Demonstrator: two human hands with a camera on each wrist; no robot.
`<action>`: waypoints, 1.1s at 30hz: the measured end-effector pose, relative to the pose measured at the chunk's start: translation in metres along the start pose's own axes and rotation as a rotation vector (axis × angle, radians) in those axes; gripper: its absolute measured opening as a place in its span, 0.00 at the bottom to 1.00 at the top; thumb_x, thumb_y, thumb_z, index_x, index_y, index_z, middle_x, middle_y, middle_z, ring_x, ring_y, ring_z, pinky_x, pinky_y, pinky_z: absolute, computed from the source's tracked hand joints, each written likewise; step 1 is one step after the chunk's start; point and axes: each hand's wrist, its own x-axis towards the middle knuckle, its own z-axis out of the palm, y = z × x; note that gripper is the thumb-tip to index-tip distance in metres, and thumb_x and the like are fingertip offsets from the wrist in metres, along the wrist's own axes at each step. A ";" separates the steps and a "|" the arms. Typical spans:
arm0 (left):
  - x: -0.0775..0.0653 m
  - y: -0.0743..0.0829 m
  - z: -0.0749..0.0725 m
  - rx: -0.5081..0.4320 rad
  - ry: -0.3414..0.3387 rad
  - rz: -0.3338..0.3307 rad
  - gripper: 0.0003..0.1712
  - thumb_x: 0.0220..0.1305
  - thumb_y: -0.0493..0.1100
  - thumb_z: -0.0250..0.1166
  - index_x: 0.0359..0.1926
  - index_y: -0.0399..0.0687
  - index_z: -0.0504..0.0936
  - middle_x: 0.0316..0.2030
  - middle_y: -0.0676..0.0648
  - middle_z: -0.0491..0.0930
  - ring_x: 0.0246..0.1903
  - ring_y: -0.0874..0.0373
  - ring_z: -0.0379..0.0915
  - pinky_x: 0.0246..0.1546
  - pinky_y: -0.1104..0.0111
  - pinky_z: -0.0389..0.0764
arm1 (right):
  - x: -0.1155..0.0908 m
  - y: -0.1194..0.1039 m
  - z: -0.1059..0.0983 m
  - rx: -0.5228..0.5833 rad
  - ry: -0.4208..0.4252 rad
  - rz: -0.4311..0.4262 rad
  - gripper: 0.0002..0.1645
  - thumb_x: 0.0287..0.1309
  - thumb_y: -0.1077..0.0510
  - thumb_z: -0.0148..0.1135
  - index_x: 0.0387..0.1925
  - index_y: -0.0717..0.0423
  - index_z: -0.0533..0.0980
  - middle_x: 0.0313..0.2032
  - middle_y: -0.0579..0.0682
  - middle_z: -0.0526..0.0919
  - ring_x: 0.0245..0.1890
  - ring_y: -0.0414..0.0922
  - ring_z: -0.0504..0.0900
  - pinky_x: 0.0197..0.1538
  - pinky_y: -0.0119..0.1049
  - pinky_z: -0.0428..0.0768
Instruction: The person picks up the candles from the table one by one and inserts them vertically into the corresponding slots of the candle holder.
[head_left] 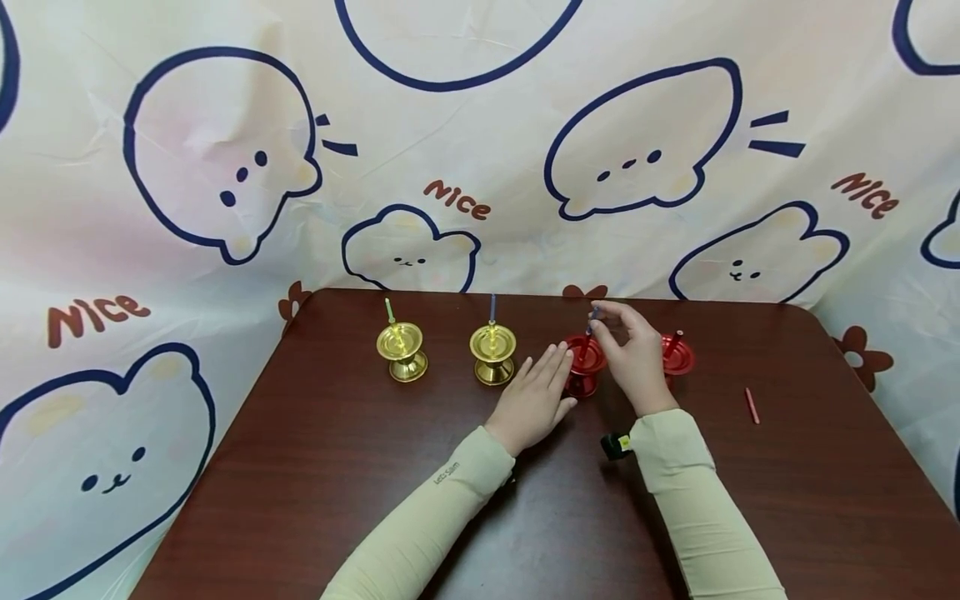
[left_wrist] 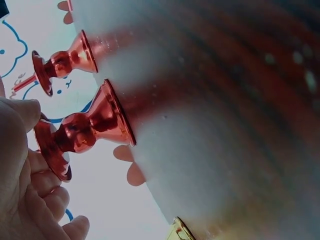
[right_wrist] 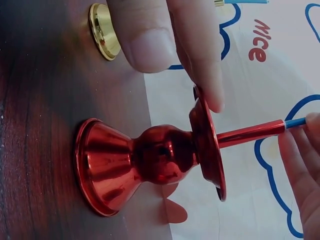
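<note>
My right hand point(head_left: 636, 358) pinches a thin blue candle point(right_wrist: 296, 122) between thumb and fingertips. The candle's lower end stands in the upright tube of a shiny red candle holder point(right_wrist: 162, 155). On the holder's other side, my left hand point(head_left: 529, 402) reaches out with nearly straight fingers, a fingertip right at the rim of the dish. Behind my right hand is a second red candle holder point(left_wrist: 62, 64), partly hidden in the head view; its red tube points up. Away to the right a loose pink-red candle point(head_left: 752, 406) lies on the table.
Two gold candle holders stand to the left, one with a green candle point(head_left: 390, 310), the other with a blue candle point(head_left: 492, 308). The brown table point(head_left: 300, 483) ends at a cloth backdrop point(head_left: 517, 167) with cartoon prints. A black wrist device point(head_left: 615, 447) sits by my right cuff.
</note>
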 end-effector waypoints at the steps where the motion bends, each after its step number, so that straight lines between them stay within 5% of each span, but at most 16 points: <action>1: 0.000 0.000 0.000 -0.003 0.007 -0.002 0.39 0.79 0.59 0.49 0.80 0.45 0.52 0.80 0.46 0.48 0.79 0.55 0.41 0.75 0.55 0.54 | 0.000 0.000 -0.001 -0.004 0.002 0.002 0.18 0.67 0.64 0.65 0.57 0.58 0.80 0.46 0.55 0.85 0.46 0.49 0.85 0.46 0.18 0.77; 13: -0.002 -0.002 -0.002 -0.026 0.007 -0.025 0.39 0.79 0.61 0.48 0.80 0.48 0.53 0.80 0.48 0.48 0.79 0.55 0.41 0.75 0.53 0.54 | -0.006 -0.009 -0.025 0.003 0.060 -0.004 0.13 0.69 0.65 0.62 0.52 0.59 0.83 0.45 0.54 0.86 0.42 0.30 0.83 0.46 0.19 0.79; 19: -0.002 -0.001 -0.004 -0.039 0.023 -0.028 0.39 0.79 0.61 0.48 0.81 0.49 0.52 0.80 0.48 0.48 0.79 0.55 0.40 0.75 0.52 0.55 | -0.012 -0.013 -0.046 0.009 0.108 0.052 0.13 0.70 0.64 0.60 0.52 0.58 0.83 0.44 0.52 0.85 0.41 0.31 0.83 0.44 0.19 0.79; 33: -0.003 0.025 -0.017 -0.012 0.351 0.125 0.32 0.78 0.55 0.54 0.74 0.44 0.66 0.71 0.43 0.68 0.72 0.51 0.62 0.71 0.55 0.64 | -0.026 0.003 -0.089 -0.078 0.336 0.143 0.14 0.71 0.60 0.59 0.52 0.60 0.83 0.43 0.42 0.84 0.40 0.32 0.84 0.47 0.20 0.78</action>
